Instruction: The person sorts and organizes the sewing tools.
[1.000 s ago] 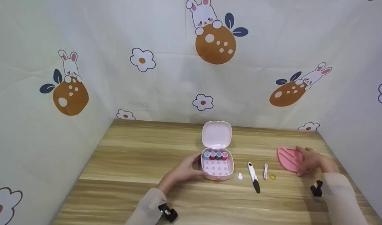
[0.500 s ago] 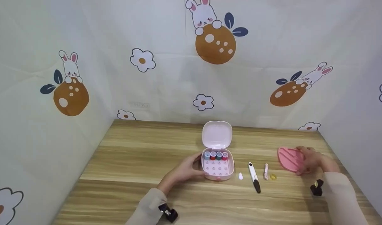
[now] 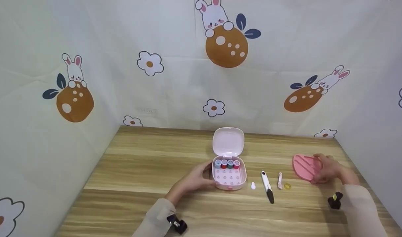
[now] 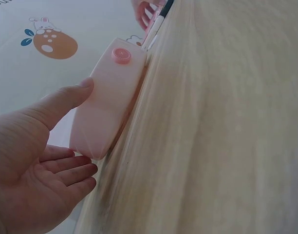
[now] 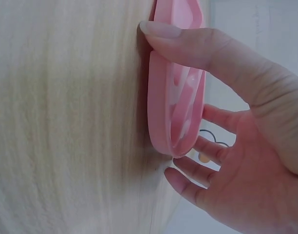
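My left hand (image 3: 199,177) holds the left side of a pale pink sewing box (image 3: 229,187), with the thumb on its front wall. The left wrist view shows the thumb beside the round pink catch (image 4: 121,55), the other fingers at the box's side. Its lid (image 3: 228,141) stands up; a row of thread spools (image 3: 230,164) fills the back pegs. Far to the right, my right hand (image 3: 328,169) grips a pink tray (image 3: 303,166) with slanted slots. In the right wrist view, the thumb lies on one edge and the fingertips reach the opposite edge.
Between box and tray lie a small white gourd-shaped piece (image 3: 253,185), a slim white-and-black tool (image 3: 267,186), a folded whitish band (image 3: 280,181) and a small yellow ring-like piece (image 3: 287,186). Patterned cloth walls (image 3: 174,92) enclose the wooden table (image 3: 148,158).
My right hand and forearm have shifted slightly to the right, and the pink tray has moved a little with them. My left hand and the sewing box have stayed in place.
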The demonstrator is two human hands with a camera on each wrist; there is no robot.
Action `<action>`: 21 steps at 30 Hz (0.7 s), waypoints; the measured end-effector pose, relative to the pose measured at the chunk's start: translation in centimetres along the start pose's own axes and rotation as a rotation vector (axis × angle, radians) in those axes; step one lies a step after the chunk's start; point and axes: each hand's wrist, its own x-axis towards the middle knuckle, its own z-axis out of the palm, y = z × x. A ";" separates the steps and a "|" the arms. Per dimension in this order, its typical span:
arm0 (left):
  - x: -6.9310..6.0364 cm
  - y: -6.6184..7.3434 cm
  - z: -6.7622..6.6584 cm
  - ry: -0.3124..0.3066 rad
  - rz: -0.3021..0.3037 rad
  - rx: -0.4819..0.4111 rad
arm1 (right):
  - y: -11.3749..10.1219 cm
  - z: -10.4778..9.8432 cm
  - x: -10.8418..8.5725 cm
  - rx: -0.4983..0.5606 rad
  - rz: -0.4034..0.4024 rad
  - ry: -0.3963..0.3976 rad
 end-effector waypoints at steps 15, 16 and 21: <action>0.1 -0.1 0.2 0.005 -0.019 -0.016 | 0.3 0.4 -0.2 0.017 -0.015 0.059; 0.1 0.0 0.2 0.005 -0.022 -0.018 | 0.3 0.5 -0.2 0.019 -0.013 0.059; 0.0 0.1 0.1 0.005 -0.031 -0.024 | 0.1 0.6 -0.4 0.026 -0.005 0.058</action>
